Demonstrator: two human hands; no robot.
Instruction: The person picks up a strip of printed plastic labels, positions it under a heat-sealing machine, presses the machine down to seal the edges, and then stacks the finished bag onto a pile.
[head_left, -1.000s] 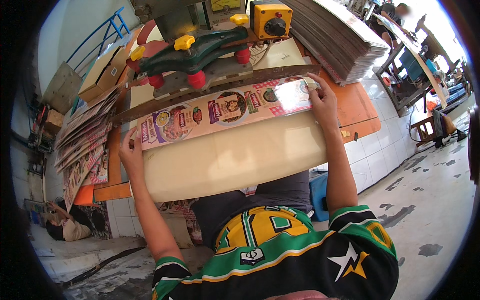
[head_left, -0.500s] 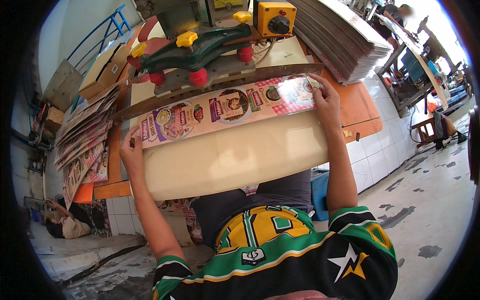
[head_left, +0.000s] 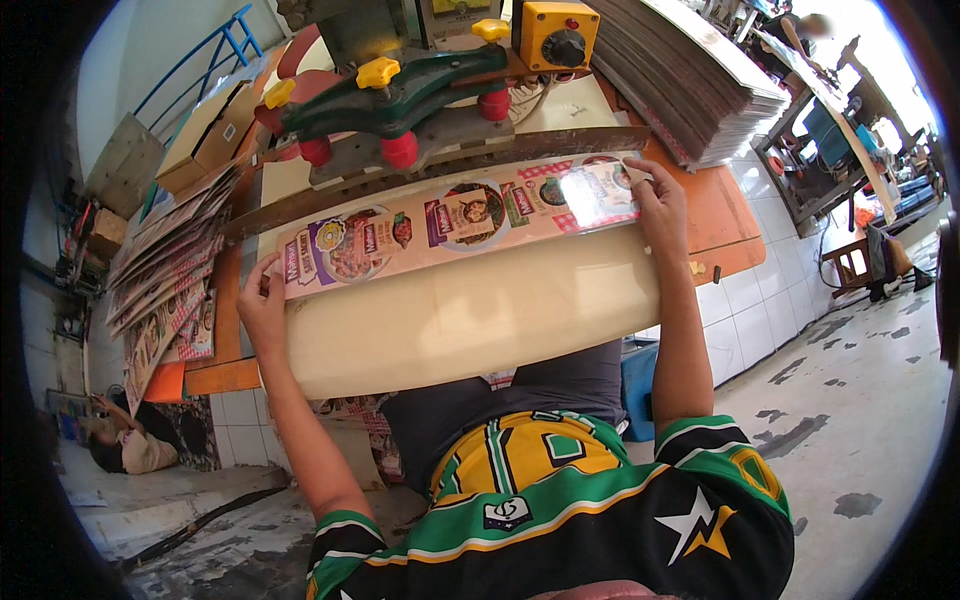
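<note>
Behind — green clamp [head_left: 400, 90], cardboard stack [head_left: 690, 85].

Print workshop, cutting machine [head_left: 400, 110], stacked cardboard sheets [head_left: 690, 80]

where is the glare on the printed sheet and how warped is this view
Head view: a white glare patch washes out the printed sheet near its right end, just beside the right hand; the left hand end reads clearly. Fisheye bends the cream board and metal bar into arcs, corners are vignetted black, and the top right is overexposed.
</note>
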